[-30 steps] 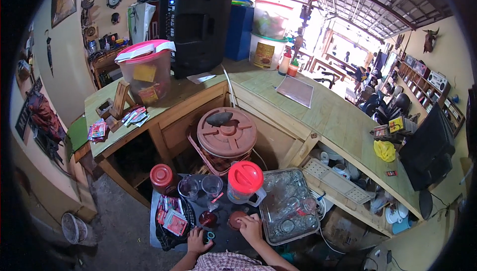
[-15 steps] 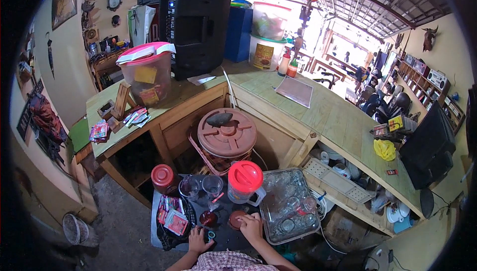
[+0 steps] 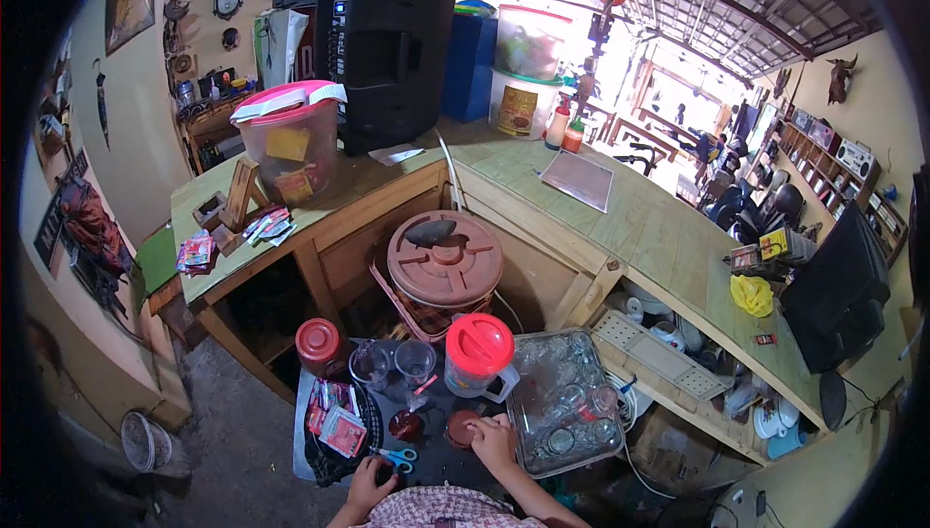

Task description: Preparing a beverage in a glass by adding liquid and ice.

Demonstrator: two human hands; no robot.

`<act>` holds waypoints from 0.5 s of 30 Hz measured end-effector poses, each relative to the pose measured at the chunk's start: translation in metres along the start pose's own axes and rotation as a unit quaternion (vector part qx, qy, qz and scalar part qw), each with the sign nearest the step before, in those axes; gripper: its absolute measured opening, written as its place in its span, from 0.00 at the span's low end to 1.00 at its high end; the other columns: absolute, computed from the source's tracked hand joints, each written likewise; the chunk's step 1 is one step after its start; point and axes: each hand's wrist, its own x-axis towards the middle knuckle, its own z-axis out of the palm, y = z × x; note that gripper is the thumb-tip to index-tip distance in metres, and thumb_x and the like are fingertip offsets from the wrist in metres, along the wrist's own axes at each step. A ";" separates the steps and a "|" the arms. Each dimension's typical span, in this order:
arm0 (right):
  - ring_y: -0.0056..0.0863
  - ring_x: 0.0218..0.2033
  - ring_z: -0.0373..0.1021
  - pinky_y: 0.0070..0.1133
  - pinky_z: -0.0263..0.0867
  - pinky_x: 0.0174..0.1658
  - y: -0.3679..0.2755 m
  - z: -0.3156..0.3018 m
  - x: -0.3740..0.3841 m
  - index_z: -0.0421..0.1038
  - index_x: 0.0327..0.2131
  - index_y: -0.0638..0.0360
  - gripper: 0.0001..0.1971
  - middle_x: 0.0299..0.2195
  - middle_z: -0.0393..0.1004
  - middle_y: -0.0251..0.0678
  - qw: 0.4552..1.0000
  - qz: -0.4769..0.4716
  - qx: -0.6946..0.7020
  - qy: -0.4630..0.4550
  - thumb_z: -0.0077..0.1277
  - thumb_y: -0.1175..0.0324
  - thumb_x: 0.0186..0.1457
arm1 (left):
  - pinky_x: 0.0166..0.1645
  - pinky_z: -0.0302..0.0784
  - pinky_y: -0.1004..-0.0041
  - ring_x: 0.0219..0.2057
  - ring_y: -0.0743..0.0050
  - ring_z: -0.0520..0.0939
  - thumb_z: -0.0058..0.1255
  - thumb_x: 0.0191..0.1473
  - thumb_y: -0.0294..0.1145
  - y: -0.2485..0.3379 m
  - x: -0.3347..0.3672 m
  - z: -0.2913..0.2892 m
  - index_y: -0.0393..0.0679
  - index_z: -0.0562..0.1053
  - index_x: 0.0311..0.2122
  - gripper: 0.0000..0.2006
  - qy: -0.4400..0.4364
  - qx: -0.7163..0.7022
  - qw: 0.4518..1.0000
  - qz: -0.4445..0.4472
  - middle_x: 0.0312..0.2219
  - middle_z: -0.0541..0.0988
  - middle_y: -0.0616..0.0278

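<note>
My right hand is closed at the edge of a small reddish-brown round lid, its fingertips on top; what lies under the lid is hidden. My left hand rests at the near edge of the dark tabletop, fingers curved and apart, with nothing visible in it. Just beyond it lie scissors with blue handles. Between the hands and farther off is a small dark red container, with a pink-and-white strip behind it. Colourful sachets fill a black basket on the left.
Two clear plastic cups and a red-lidded jar stand at the back. A pitcher with a red lid is beside a tray of glassware. Behind them stands a large brown-lidded container, enclosed by a wooden counter.
My left hand has drawn back toward me and left, off the scissors, whose blue handles now show more fully. My right hand stays at the lid.
</note>
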 end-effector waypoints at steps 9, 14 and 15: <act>0.30 0.30 0.64 0.28 0.59 0.33 -0.001 0.006 0.003 0.75 0.25 0.47 0.08 0.24 0.73 0.26 0.999 -0.034 -0.019 0.020 0.51 0.72 0.37 | 0.26 0.69 0.72 0.18 0.70 0.74 0.50 0.47 0.35 -0.029 -0.035 0.008 0.37 0.70 0.28 0.11 0.231 -0.074 0.967 -0.077 0.15 0.70 0.59; 0.29 0.32 0.63 0.29 0.58 0.36 -0.002 -0.002 0.004 0.75 0.26 0.48 0.08 0.25 0.72 0.25 0.996 -0.054 -0.062 0.019 0.50 0.73 0.38 | 0.25 0.65 0.71 0.17 0.74 0.68 0.36 0.57 0.38 -0.075 -0.042 0.006 0.39 0.66 0.25 0.14 0.469 -0.234 0.839 -0.146 0.16 0.64 0.66; 0.29 0.32 0.63 0.29 0.58 0.35 -0.004 -0.004 0.004 0.75 0.26 0.48 0.08 0.24 0.72 0.26 0.997 -0.045 -0.059 0.018 0.51 0.73 0.38 | 0.28 0.66 0.69 0.21 0.70 0.70 0.36 0.57 0.38 -0.091 -0.042 0.004 0.40 0.66 0.27 0.14 0.561 -0.133 0.800 -0.163 0.19 0.67 0.64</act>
